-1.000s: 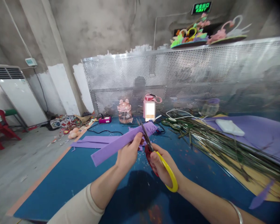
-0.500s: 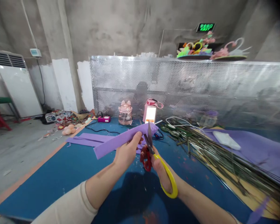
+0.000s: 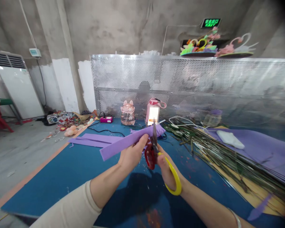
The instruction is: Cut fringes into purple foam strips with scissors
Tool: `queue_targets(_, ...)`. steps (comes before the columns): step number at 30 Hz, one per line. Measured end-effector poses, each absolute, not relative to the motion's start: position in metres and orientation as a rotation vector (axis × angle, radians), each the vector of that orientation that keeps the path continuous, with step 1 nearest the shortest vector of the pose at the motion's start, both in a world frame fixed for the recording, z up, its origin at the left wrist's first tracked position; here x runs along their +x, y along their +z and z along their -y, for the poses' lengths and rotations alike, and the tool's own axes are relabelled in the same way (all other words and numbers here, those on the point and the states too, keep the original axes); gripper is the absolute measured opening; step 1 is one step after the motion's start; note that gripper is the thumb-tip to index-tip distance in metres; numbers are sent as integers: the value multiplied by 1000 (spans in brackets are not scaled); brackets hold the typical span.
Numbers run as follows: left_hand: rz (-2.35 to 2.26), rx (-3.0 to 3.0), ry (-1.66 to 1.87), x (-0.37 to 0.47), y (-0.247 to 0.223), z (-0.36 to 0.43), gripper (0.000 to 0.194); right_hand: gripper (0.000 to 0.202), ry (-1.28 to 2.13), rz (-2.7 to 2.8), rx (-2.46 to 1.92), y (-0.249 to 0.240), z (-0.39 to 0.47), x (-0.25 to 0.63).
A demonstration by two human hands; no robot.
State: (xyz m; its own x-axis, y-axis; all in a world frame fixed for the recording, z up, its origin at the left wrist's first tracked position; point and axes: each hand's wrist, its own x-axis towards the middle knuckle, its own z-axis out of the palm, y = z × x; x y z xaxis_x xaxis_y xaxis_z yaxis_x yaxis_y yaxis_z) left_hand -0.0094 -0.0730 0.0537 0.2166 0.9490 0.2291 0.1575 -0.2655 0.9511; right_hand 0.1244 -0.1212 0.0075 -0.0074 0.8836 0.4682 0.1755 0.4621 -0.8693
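My left hand (image 3: 134, 153) pinches a long purple foam strip (image 3: 120, 144), thumb on top, and holds it up slantwise above the table. The strip's far right end is cut into a fringe. My right hand (image 3: 166, 166) is wrapped around a pair of scissors (image 3: 174, 182) with one yellow and one red handle. Their blades point away from me and lie nearly together at the strip, just right of my left thumb. More flat purple strips (image 3: 92, 141) rest on the blue table (image 3: 61, 177) behind my left hand.
Dark green stems (image 3: 216, 158) lie along the right side, near a purple sheet (image 3: 270, 145) and a white packet (image 3: 230, 139). At the back stand a pink jug (image 3: 128, 114), a magenta power socket (image 3: 106, 119) and a perforated metal panel (image 3: 123, 79).
The scissor blades have come together from a wider gap. Both hands and the strip sit slightly further right in the view, which has shifted a little.
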Motion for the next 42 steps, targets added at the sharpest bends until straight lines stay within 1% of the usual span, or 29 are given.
queue_targets(5, -1068, 1587, 1137, -9, 54, 75, 41, 60, 873, 1476, -900, 7, 122, 121)
queue_targets(11, -1085, 1577, 1097, -11, 54, 74, 45, 53, 944, 1408, -891, 8, 124, 119)
queue_targets(16, -1052, 1553, 1103, -10, 55, 74, 46, 49, 959, 1373, -900, 9, 125, 117)
queue_targets(21, -1061, 1552, 1085, -10, 56, 74, 43, 47, 903, 1387, -956, 6, 125, 118)
queue_targets(29, -1021, 1567, 1111, -10, 54, 74, 45, 54, 884, 1390, -1033, 6, 125, 120)
queue_targets(37, -1042, 1533, 1116, -9, 55, 74, 44, 55, 878, 1410, -1027, 8, 124, 117)
queue_targets(42, -1062, 1520, 1192, -8, 48, 67, 48, 62, 706, 1607, -935, 10, 122, 117)
